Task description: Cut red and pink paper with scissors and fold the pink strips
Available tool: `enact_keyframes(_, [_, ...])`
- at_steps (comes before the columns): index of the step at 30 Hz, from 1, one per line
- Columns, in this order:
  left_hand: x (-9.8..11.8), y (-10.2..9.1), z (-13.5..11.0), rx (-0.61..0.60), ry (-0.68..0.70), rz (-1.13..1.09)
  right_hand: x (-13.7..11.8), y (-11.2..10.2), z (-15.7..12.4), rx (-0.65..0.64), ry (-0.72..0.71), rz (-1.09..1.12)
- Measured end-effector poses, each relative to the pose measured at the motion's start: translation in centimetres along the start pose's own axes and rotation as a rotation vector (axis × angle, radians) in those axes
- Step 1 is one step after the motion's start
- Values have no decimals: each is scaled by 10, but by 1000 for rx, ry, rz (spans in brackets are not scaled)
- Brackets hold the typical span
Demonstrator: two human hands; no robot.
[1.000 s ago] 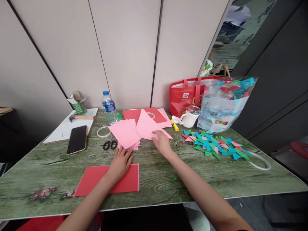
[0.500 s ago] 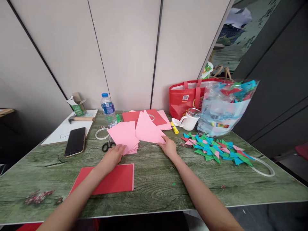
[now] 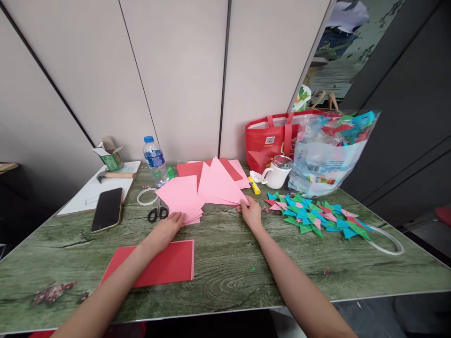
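Observation:
My left hand (image 3: 167,231) rests flat, fingertips on the near edge of a fanned stack of pink paper squares (image 3: 181,197). With thumb and fingers, my right hand (image 3: 251,213) pinches the near right corner of a pink paper sheet (image 3: 220,185). That sheet overlaps other pink sheets, with their points fanned apart at the top. Black-handled scissors (image 3: 158,213) lie partly under the left stack. Under my left forearm is a stack of red paper (image 3: 169,263) with a pink edge showing. More red paper (image 3: 230,171) lies behind the pink sheets.
On the left are a phone (image 3: 107,210), a hammer (image 3: 118,175), a small box (image 3: 112,157), a tape roll (image 3: 147,197) and a water bottle (image 3: 155,162). At right stand a white mug (image 3: 276,176), red bag (image 3: 260,143), plastic bag (image 3: 324,162), glue stick (image 3: 254,185) and folded paper pieces (image 3: 310,216).
My right hand has moved slightly right and up with the sheet's corner, and a second pink point now shows at the top. My left hand stays on its stack. The view has shifted slightly.

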State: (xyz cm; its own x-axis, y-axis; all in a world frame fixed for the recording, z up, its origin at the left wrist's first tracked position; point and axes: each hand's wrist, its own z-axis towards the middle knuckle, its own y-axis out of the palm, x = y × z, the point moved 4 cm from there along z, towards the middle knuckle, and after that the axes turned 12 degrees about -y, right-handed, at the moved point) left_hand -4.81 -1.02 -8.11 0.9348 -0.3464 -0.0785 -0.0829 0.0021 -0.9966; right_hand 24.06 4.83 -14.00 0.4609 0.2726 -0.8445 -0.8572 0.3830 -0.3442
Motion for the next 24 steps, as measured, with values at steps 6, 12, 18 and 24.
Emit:
enact_keyframes(6, [4,-6,5,-25,75,72,7,0,1,91,65,166])
enact_keyframes(12, [9,-6,11,-3,-18,139,6,0,0,96,70,209])
enact_keyframes(18, [9,0,0,98,101,125,5,0,-1,113,83,242])
enact_keyframes(24, [0,12,2,176,168,218,8,0,-1,171,113,292])
